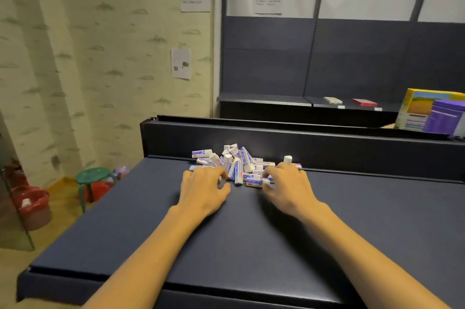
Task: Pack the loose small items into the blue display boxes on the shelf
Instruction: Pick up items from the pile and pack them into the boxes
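Erasers (pixel 241 164) are lying in a loose heap of small white blocks with blue-and-white sleeves, piled on the dark blue shelf top (pixel 251 233) close against the raised back ledge (pixel 302 142). You are reaching both arms forward over that shelf top. Your left hand (pixel 202 191) is resting palm down at the left edge of the heap, its fingers curled over the nearest erasers, though whether it is actually gripping one cannot be told. Your right hand (pixel 286 186) is sitting at the right edge of the heap with fingers bent among the erasers, its thumb and fingertips touching a flat one at the front; a firm hold is not plain there either. One eraser (pixel 287 159) is standing upright just beyond your right hand. A yellow and purple box (pixel 432 111) is sitting far right behind the ledge. A green stool (pixel 94 177) is standing on the floor to your left, near a red bin (pixel 32 204).
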